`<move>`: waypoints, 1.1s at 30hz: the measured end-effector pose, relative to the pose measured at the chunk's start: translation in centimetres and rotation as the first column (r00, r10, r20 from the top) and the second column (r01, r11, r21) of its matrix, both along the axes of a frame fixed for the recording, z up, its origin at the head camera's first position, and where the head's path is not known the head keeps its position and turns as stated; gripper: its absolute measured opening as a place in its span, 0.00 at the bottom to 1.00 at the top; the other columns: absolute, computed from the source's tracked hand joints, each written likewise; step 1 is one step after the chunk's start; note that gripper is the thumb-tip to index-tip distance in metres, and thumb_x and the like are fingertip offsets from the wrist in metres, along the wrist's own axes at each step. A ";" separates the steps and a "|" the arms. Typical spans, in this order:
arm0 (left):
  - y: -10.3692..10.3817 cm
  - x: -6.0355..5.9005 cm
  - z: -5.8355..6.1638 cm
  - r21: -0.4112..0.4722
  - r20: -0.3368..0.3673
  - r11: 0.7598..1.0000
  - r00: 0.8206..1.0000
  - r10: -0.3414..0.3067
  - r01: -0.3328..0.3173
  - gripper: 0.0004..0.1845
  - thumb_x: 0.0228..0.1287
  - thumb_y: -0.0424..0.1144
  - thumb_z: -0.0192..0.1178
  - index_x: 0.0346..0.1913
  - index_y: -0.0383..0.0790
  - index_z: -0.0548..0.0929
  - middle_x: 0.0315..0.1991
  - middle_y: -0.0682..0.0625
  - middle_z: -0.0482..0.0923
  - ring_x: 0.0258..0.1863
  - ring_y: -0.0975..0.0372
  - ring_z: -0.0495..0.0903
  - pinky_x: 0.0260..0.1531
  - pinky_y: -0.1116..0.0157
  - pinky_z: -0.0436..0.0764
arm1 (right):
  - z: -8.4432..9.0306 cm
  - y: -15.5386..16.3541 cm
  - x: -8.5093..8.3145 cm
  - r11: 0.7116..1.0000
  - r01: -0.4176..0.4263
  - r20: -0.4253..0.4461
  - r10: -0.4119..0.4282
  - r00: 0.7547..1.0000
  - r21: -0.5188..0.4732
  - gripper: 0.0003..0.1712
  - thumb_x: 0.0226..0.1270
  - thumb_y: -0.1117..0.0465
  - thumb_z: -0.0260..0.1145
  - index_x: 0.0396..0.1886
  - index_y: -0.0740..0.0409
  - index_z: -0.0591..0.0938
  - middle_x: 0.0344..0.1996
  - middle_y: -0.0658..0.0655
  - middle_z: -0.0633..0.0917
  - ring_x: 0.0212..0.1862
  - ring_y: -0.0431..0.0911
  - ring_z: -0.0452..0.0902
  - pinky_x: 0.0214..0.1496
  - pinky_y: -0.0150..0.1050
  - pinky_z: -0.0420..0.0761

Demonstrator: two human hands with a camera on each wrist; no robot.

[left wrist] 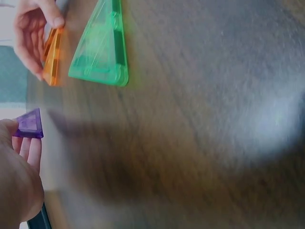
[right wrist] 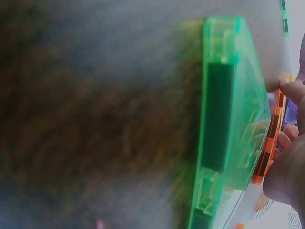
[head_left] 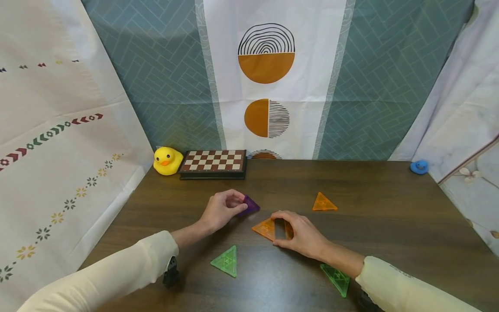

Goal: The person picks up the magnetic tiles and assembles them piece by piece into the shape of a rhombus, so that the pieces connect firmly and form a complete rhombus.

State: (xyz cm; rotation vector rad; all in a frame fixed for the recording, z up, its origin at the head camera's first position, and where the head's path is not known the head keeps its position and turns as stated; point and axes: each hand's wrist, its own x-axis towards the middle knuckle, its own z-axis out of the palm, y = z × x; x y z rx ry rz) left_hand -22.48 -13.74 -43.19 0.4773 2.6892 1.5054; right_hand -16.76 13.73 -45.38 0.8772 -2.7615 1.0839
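In the head view my left hand (head_left: 224, 210) pinches a translucent purple triangular tile (head_left: 251, 205) between thumb and fingers. The same purple tile (left wrist: 30, 125) shows at the fingertips in the left wrist view. My right hand (head_left: 302, 234) holds an orange triangular tile (head_left: 266, 229) by the two corners of its right side, thumb at the near corner and fingers at the far one. Another orange piece shows partly beneath that hand, mostly hidden by it. A green triangular tile (head_left: 227, 261) lies nearer me, left of centre; a second green triangular tile (head_left: 337, 278) lies beside the right forearm.
A third orange triangular tile (head_left: 324, 202) lies beyond the right hand. At the table's back left stand a yellow rubber duck (head_left: 166, 160) and a checkered board box (head_left: 213, 164). A small blue duck (head_left: 419, 167) sits at the back right corner. Patterned cloths hang around the table (head_left: 273, 286).
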 end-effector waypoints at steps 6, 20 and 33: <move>0.6 0.4 -0.6 0.012 0.013 1.000 1.000 -0.012 0.012 0.08 0.61 0.37 0.71 0.41 0.49 0.84 0.40 0.55 0.87 0.36 0.65 0.86 0.35 0.67 0.85 | -0.1 0.1 -0.1 1.000 -0.028 -0.023 0.028 0.999 -0.001 0.35 0.51 0.54 0.81 0.60 0.52 0.79 0.60 0.52 0.80 0.63 0.51 0.74 0.64 0.54 0.74; 1.5 0.8 -1.1 0.033 0.026 0.999 0.999 -0.043 0.042 0.08 0.60 0.38 0.71 0.41 0.49 0.84 0.41 0.54 0.87 0.36 0.65 0.87 0.35 0.67 0.85 | 0.1 0.1 0.0 0.999 -0.041 -0.018 0.042 0.999 0.022 0.33 0.54 0.54 0.80 0.60 0.53 0.80 0.61 0.53 0.79 0.64 0.51 0.74 0.64 0.53 0.73; 2.4 1.9 -1.1 0.040 0.037 0.997 0.997 -0.064 0.063 0.09 0.61 0.40 0.70 0.43 0.48 0.83 0.43 0.53 0.87 0.37 0.65 0.86 0.37 0.68 0.85 | -0.1 0.0 -0.1 0.999 -0.036 -0.043 0.038 0.998 0.037 0.32 0.54 0.53 0.80 0.59 0.52 0.81 0.60 0.52 0.78 0.60 0.50 0.76 0.61 0.52 0.76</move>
